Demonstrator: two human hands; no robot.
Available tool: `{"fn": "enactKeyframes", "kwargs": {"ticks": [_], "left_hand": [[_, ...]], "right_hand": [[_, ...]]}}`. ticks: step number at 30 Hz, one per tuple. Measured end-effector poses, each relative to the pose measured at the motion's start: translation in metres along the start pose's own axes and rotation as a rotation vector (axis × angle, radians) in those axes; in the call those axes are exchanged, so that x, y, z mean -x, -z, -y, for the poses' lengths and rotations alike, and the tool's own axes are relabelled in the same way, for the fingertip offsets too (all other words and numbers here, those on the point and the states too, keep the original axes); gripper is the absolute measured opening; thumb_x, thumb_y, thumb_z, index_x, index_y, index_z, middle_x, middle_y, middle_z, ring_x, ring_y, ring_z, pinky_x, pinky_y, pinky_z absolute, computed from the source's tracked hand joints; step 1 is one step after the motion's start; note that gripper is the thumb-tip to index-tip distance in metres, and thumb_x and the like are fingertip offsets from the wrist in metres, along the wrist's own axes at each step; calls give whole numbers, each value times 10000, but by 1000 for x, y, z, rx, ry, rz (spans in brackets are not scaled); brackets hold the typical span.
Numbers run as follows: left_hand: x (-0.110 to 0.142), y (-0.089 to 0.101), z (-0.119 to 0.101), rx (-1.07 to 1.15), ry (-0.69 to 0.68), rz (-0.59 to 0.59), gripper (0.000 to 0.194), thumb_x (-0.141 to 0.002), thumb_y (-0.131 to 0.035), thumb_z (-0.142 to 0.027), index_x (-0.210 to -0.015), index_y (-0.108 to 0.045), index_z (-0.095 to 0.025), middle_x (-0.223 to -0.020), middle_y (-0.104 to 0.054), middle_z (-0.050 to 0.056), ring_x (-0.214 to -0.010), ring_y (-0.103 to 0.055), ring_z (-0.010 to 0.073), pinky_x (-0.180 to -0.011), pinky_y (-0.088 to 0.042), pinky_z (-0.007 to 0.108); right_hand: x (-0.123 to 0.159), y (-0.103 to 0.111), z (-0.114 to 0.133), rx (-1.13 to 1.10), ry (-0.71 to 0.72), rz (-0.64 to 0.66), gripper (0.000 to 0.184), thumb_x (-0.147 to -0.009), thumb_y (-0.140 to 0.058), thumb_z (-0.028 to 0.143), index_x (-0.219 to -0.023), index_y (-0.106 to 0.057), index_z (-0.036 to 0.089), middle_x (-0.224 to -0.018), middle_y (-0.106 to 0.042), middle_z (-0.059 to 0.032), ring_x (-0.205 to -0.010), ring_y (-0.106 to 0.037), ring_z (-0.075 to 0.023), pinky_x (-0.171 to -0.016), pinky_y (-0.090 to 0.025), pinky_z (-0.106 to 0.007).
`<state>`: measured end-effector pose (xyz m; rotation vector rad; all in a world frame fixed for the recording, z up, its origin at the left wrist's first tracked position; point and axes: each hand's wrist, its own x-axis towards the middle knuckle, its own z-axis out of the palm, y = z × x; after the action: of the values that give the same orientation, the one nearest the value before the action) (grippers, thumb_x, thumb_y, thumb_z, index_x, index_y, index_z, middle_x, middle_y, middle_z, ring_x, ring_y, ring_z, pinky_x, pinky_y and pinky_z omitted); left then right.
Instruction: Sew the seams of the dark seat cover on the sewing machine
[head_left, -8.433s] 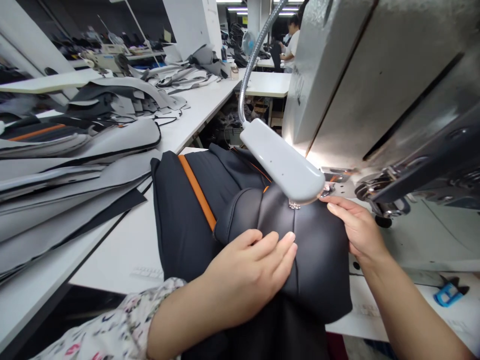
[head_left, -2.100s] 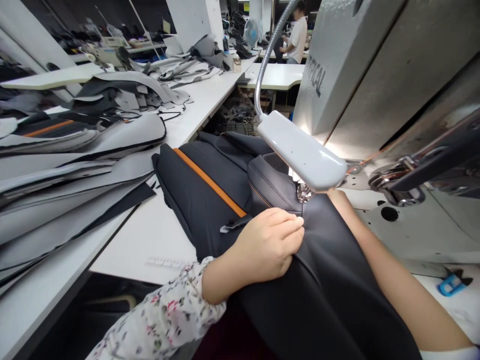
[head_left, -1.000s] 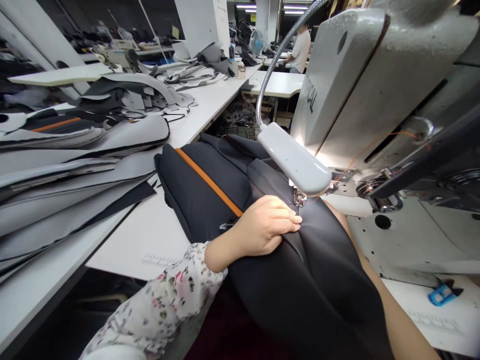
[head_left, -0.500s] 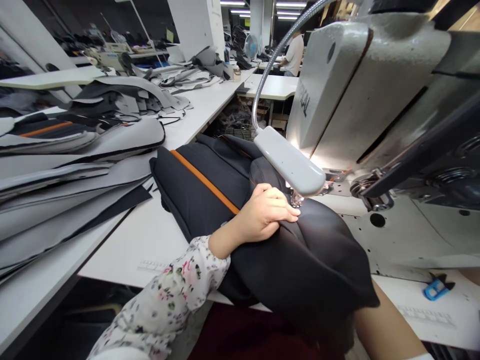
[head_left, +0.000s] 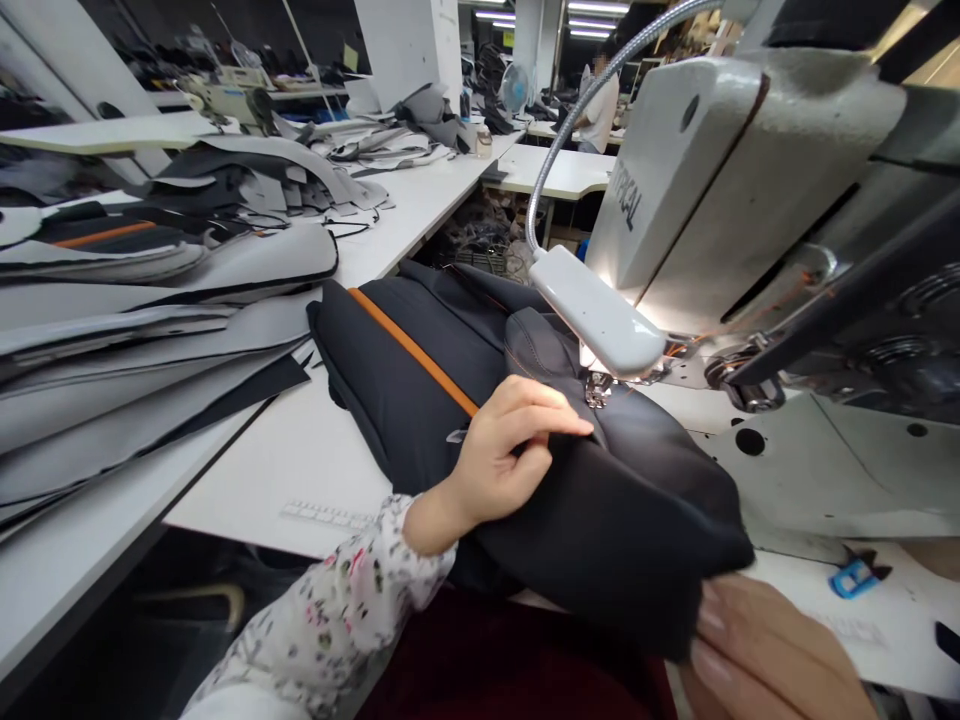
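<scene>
A black padded fabric cover (head_left: 600,525) with an orange stripe (head_left: 412,350) and stitched seams lies bunched beneath the sewing machine (head_left: 675,180). My left hand (head_left: 510,445) rests on it just left of the metal presser foot (head_left: 598,388), its fingers bent and closed on a raised fold by the seam. At the lower right, my right hand (head_left: 765,645) grips the cover's near edge between thumb and fingers. A white lamp head (head_left: 600,310) on a flexible metal neck lights the presser foot and partly hides the needle area.
Stacked grey-backed panels (head_left: 150,350) cover the table on the left. Blue thread snips (head_left: 855,577) lie at right on the machine table (head_left: 255,490), where ruler markings show. A person (head_left: 600,110) is in the background.
My right hand has come out from under the cover and now holds its near edge. My left hand has shifted slightly left and down, away from the presser foot. The view has moved slightly.
</scene>
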<state>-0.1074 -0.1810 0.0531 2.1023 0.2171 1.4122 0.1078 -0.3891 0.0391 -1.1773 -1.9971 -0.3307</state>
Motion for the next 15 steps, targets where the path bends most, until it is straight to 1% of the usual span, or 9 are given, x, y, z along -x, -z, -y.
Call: {"fn": "enactKeyframes", "kwargs": {"ticks": [1, 2, 3, 5, 7, 8, 10, 13, 15], "left_hand": [[4, 0, -10, 30, 50, -25, 354, -886, -495, -18, -1101, -708, -202, -1060, -723, 49, -987, -673, 167, -909, -537, 311], [6, -1, -19, 66, 102, -13, 346, -887, -496, -26, -1117, -691, -196, -1070, -712, 51, -991, -670, 167, -909, -540, 303], [8, -2, -25, 104, 151, 28, 339, -889, -497, -37, -1137, -671, -189, -1102, -706, 60, -1021, -670, 174, -933, -538, 308], [8, -9, -30, 169, 219, 118, 324, -896, -503, -70, -1169, -637, -182, -1194, -694, 81, -1129, -656, 204, -1008, -516, 338], [4, -18, -26, 207, 242, 184, 287, -907, -501, -100, -1155, -621, -180, -1239, -683, 97, -1198, -631, 232, -1039, -499, 366], [2, -24, -23, 219, 241, 198, 251, -911, -498, -113, -1120, -619, -178, -1214, -686, 101, -1181, -634, 237, -1026, -501, 372], [-1, -33, -17, 228, 226, 203, 151, -916, -482, -129, -985, -608, -177, -1071, -698, 89, -1047, -651, 220, -962, -513, 365], [1, -34, -15, 177, 123, 246, 176, -917, -410, -124, -797, -513, -199, -836, -660, 49, -836, -610, 182, -864, -497, 347], [6, -23, -19, 76, -1, 316, 223, -921, -347, -104, -762, -460, -213, -744, -628, 29, -757, -573, 172, -838, -480, 350]], "right_hand": [[-3, -5, 7, 23, 25, -53, 290, -926, -678, 165, -1185, -699, 294, -1134, -733, -37, -1015, -712, -234, -943, -634, -403], [-10, -11, 11, 56, 42, -114, 266, -904, -696, 137, -1137, -697, 264, -1108, -729, -43, -1017, -710, -228, -974, -623, -412], [-20, -18, 14, 99, 47, -176, 256, -884, -711, 110, -1107, -683, 232, -1082, -721, -52, -1016, -708, -220, -995, -609, -415], [-43, -29, 13, 188, 21, -220, 265, -860, -737, 88, -1090, -650, 186, -1061, -711, -67, -1007, -703, -208, -996, -584, -401], [-61, -32, 13, 255, -8, -203, 256, -860, -728, 76, -1076, -633, 174, -1055, -716, -73, -977, -692, -202, -972, -552, -401], [-67, -31, 13, 281, -14, -201, 235, -861, -705, 60, -1049, -630, 179, -1035, -721, -65, -946, -684, -197, -955, -534, -410], [-70, -25, 18, 284, -1, -183, 192, -866, -624, 29, -972, -618, 189, -941, -724, -41, -864, -662, -184, -903, -506, -416], [-54, -15, 33, 142, 41, -45, 184, -862, -514, 30, -897, -604, 186, -775, -686, -21, -724, -604, -158, -791, -487, -380], [-37, -12, 44, 19, 46, 60, 193, -831, -490, 18, -850, -587, 183, -701, -645, -13, -653, -574, -149, -724, -484, -359]]}}
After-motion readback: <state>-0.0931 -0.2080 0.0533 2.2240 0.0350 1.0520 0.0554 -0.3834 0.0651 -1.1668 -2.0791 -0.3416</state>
